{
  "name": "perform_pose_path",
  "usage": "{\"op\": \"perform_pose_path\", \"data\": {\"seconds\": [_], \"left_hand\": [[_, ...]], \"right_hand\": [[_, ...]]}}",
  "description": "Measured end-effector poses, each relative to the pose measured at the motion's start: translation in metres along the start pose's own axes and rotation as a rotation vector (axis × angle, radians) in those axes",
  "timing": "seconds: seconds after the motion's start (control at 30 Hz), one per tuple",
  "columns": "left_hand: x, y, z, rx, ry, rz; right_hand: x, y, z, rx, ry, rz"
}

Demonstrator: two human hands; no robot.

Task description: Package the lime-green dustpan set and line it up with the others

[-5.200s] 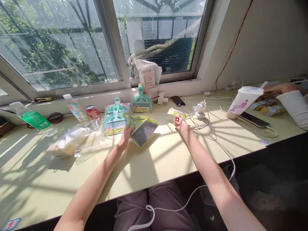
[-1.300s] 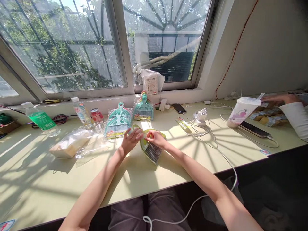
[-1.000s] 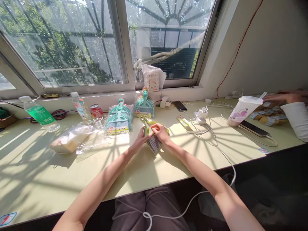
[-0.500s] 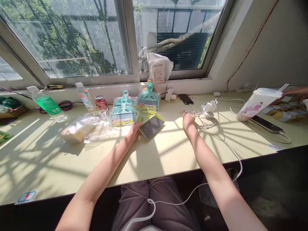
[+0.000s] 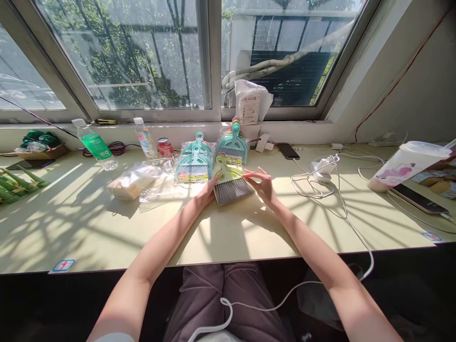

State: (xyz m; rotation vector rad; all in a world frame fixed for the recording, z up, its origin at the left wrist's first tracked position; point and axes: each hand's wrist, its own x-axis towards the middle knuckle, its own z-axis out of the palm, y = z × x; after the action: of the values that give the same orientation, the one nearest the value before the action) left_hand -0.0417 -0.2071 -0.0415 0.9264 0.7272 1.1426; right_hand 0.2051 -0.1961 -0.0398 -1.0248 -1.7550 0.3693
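A small lime-green dustpan with a grey-bristled hand brush (image 5: 234, 191) set into it is tilted up above the table. My left hand (image 5: 208, 189) grips it by its left edge. My right hand (image 5: 261, 184) is at its upper right edge, with thumb and forefinger pinched together and the other fingers extended; what lies between the fingertips is too small to make out. Behind the left hand lie wrapped teal dustpan-and-brush sets (image 5: 194, 164). Another teal dustpan set (image 5: 232, 145) leans upright against the wall below the window.
Left of the sets are a clear plastic wrapper (image 5: 162, 187), a red can (image 5: 165, 147) and two bottles, one with a green label (image 5: 96, 146). To the right are a phone (image 5: 288, 151), a white charger (image 5: 321, 168) with tangled cables, and a lidded cup (image 5: 408, 166).
My right hand has come left from near the phone, where it held a small colourful piece, to the dustpan's right edge. My left hand keeps its hold, and the dustpan has turned more level.
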Motion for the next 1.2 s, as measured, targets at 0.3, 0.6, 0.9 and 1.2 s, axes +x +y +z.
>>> {"op": "perform_pose_path", "data": {"seconds": [0.3, 0.6, 0.9, 1.2], "left_hand": [[0.009, -0.009, -0.009, 0.101, -0.019, 0.027], [0.009, -0.012, -0.014, 0.101, -0.102, 0.133], [0.008, -0.002, -0.005, 0.105, 0.018, 0.245], [-0.008, 0.062, -0.007, 0.534, 0.103, 0.184]], "right_hand": [[-0.004, 0.007, 0.008, -0.121, -0.347, -0.098], [-0.009, 0.002, 0.014, -0.028, -0.335, -0.010], [-0.013, -0.003, 0.033, 0.499, 0.204, 0.553], [-0.011, 0.007, 0.020, 0.712, 0.027, 0.603]]}}
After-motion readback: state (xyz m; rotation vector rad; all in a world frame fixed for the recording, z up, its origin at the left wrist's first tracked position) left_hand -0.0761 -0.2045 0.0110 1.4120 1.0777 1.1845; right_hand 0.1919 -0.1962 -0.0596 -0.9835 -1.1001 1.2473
